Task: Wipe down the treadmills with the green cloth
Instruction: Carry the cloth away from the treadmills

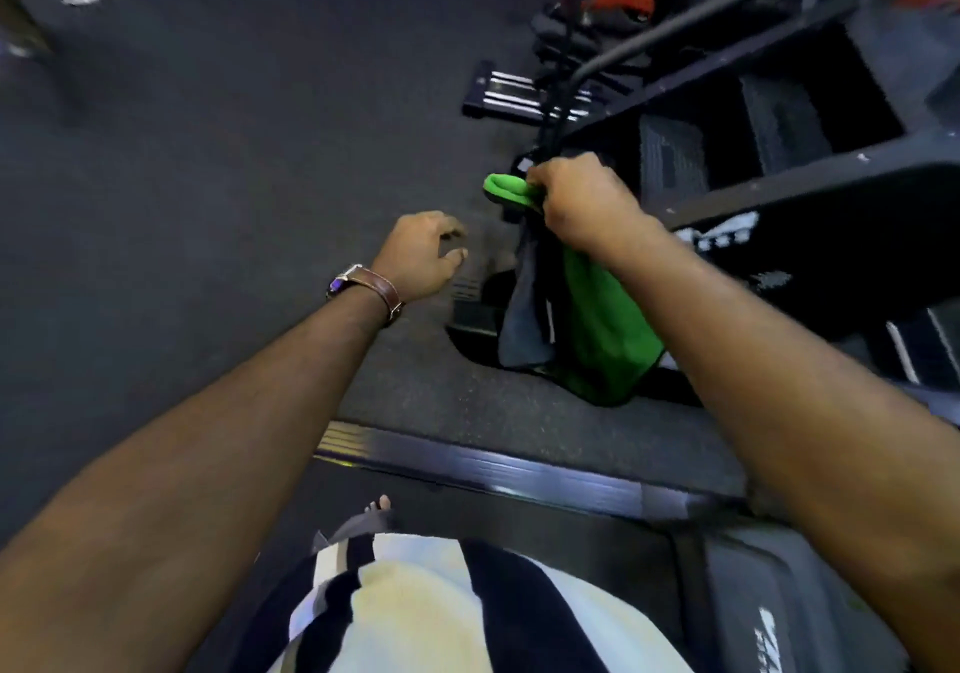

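Gripping the green cloth [608, 324] by its bunched top, the right hand [582, 199] is letting the soft, light rest hang beside the treadmill [810, 236], while the left hand [421, 251] is hovering loosely curled, holding nothing.

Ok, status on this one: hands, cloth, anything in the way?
Right hand grips green cloth, cloth hanging free beside the machine frame. Left hand empty, fingers loosely curled, over the floor. Nothing blocking the cloth.

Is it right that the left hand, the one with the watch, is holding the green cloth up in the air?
Not quite. The right hand grips the green cloth, which hangs in the air. The left hand, with the watch, holds nothing. The head view shows this.
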{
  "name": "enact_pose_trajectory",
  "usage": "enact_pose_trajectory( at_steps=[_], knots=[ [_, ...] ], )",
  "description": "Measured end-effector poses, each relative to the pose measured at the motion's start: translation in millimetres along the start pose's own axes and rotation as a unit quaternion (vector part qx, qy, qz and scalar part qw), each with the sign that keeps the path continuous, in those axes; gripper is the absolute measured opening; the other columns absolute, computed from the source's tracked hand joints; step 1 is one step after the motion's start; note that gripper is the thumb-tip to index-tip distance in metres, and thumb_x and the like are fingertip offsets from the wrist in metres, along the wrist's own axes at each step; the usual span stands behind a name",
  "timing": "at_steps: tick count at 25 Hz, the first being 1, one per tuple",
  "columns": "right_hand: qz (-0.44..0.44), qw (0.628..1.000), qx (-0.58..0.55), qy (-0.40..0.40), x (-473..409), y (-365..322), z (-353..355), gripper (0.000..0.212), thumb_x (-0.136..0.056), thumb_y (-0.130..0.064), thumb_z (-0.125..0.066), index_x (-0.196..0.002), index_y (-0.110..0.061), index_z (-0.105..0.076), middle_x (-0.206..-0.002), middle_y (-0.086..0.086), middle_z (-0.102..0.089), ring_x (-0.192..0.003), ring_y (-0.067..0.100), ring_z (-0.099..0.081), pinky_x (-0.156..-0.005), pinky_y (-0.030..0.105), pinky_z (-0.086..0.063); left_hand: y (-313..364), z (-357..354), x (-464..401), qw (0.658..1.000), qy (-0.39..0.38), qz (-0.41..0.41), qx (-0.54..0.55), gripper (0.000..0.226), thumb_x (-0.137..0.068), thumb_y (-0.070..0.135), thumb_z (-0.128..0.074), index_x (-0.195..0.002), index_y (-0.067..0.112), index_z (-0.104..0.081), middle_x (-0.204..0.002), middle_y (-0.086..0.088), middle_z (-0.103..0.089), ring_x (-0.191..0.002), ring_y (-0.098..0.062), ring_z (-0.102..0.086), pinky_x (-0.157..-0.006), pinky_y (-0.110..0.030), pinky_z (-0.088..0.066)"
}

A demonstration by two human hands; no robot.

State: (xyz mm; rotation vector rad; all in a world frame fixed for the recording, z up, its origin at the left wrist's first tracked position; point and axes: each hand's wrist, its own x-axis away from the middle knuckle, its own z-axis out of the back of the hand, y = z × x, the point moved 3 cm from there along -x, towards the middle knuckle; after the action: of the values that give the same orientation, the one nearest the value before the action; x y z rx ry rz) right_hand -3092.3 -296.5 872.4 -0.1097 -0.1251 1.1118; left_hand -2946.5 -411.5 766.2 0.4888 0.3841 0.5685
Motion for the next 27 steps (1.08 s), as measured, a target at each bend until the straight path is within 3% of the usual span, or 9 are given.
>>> enact_pose_trajectory(
  at_steps=[3,10,13,15,17,20,24,27],
  knots=[
    [0.09,0.994,0.056,-0.002,-29,-60,-7,0.035,-0.089,-0.013,-0.049,-0.119,-0.024,-0.063,-0.114,0.021,-0.059,-0.105,0.044,-0.059,-0.082,0.042,-0.046,-42,55,38,0.996,0.056,0.067,-0.01,0.025,-0.082,0.021,-0.068,-0.102,0.007,-0.07,-0.1,-0.01,-0.072,-0.09,-0.025,-0.067,-0.085,-0.031,-0.051],
    [0.292,0.951,-0.075,-0.073,-78,-291,-82,0.034,-0.066,-0.008,-0.051,-0.094,-0.015,-0.069,-0.083,0.019,-0.066,-0.083,0.04,-0.065,-0.072,0.034,-0.052,-176,175,199,0.935,0.185,0.301,-0.033,0.019,-0.082,0.017,-0.071,-0.099,0.007,-0.072,-0.095,-0.009,-0.074,-0.083,-0.019,-0.068,-0.079,-0.024,-0.051],
    [0.379,0.916,-0.096,-0.084,-76,-409,-114,0.035,-0.073,-0.005,-0.059,-0.102,-0.017,-0.073,-0.092,0.018,-0.068,-0.091,0.036,-0.065,-0.069,0.027,-0.041,-230,222,284,0.897,0.209,0.386,-0.057,0.019,-0.083,0.023,-0.069,-0.099,0.013,-0.071,-0.096,-0.006,-0.073,-0.087,-0.019,-0.067,-0.083,-0.031,-0.054],
    [0.431,0.893,-0.095,-0.086,-70,-487,-130,0.037,-0.077,-0.002,-0.061,-0.111,-0.013,-0.072,-0.101,0.017,-0.069,-0.099,0.035,-0.062,-0.075,0.028,-0.044,-261,256,338,0.871,0.221,0.434,-0.064,0.02,-0.083,0.024,-0.069,-0.1,0.015,-0.071,-0.096,-0.004,-0.073,-0.088,-0.018,-0.067,-0.083,-0.032,-0.054],
    [0.458,0.878,-0.107,-0.084,-65,-551,-140,0.037,-0.076,0.0,-0.06,-0.109,-0.012,-0.073,-0.099,0.016,-0.07,-0.098,0.035,-0.063,-0.075,0.03,-0.046,-281,285,378,0.85,0.236,0.465,-0.069,0.021,-0.083,0.024,-0.069,-0.102,0.014,-0.07,-0.098,-0.003,-0.072,-0.089,-0.016,-0.066,-0.082,-0.027,-0.052],
    [0.485,0.854,-0.16,-0.094,-48,-653,-148,0.029,-0.07,0.001,-0.053,-0.09,-0.007,-0.073,-0.08,0.017,-0.068,-0.083,0.036,-0.064,-0.065,0.029,-0.046,-310,334,437,0.817,0.273,0.5,-0.091,0.022,-0.084,0.022,-0.068,-0.104,0.011,-0.07,-0.101,-0.003,-0.072,-0.09,-0.013,-0.066,-0.079,-0.018,-0.045],
    [0.505,0.828,-0.225,-0.092,-24,-761,-159,0.029,-0.073,-0.002,-0.055,-0.095,-0.004,-0.073,-0.09,0.017,-0.071,-0.087,0.034,-0.065,-0.077,0.038,-0.054,-355,385,501,0.775,0.302,0.543,-0.112,0.024,-0.086,0.022,-0.068,-0.106,0.009,-0.07,-0.102,-0.004,-0.072,-0.088,-0.012,-0.064,-0.079,-0.018,-0.043],
    [0.539,0.806,-0.215,-0.114,-26,-838,-182,0.028,-0.074,-0.004,-0.056,-0.096,-0.008,-0.074,-0.09,0.015,-0.072,-0.087,0.032,-0.064,-0.074,0.032,-0.052,-399,416,535,0.745,0.329,0.569,-0.117,0.023,-0.086,0.021,-0.069,-0.106,0.01,-0.07,-0.101,-0.003,-0.071,-0.085,-0.008,-0.06,-0.077,-0.017,-0.042]
  ],
)
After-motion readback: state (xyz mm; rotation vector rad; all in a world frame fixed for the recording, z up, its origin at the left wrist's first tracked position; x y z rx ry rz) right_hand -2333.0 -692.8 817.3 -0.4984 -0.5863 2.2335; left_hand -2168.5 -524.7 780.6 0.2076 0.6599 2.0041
